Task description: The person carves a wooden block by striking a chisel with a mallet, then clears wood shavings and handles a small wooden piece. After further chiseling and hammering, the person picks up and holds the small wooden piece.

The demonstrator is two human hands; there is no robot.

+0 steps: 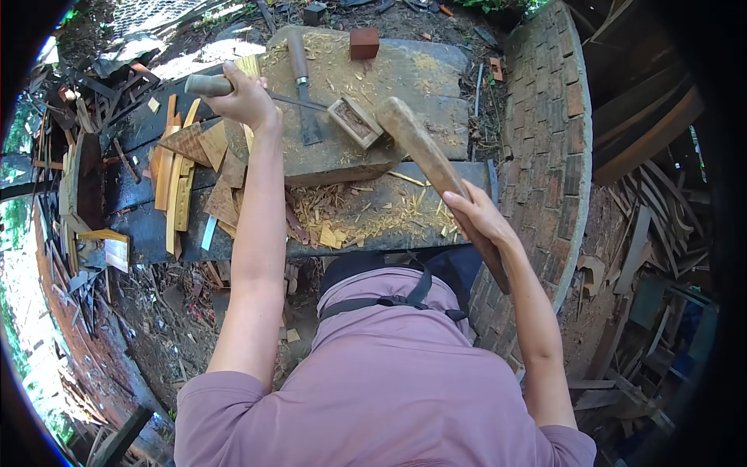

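My left hand point(247, 100) is wrapped round the wooden handle of a chisel point(207, 86). Its thin blade runs right, with the tip end at a small wooden block point(355, 122) that has a hollow carved in its upper face. In my right hand point(484, 216) is a long, worn wooden club point(426, 152), whose thick end overlaps the block's right corner in this view. The block sits on a thick wooden slab point(334, 167). Left of it lies a second chisel point(297, 56) with a wide flat blade, partly crossed by the held chisel.
A reddish-brown cube point(363, 43) stands at the slab's far side. Wood shavings point(381, 210) cover the bench point(311, 247) near its front edge. Offcuts and wood strips point(180, 175) pile up on the left. A curved brick wall point(545, 148) bounds the right side.
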